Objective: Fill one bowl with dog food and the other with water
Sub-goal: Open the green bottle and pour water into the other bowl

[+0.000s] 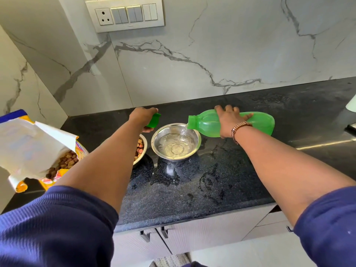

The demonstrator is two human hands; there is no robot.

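Right hand [230, 120] grips the tipped green bottle [258, 123], water falling into the steel bowl [176, 144] left of it; left hand [143, 117] holds the green cap [153, 120], its forearm hiding most of the kibble bowl [141, 150].

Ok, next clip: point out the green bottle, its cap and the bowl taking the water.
green bottle [256, 124]: head view, on its translucent body right of the gripping hand.
green cap [153, 120]: head view, on the part showing below the left hand's fingers.
water bowl [197, 138]: head view, on its steel right rim.
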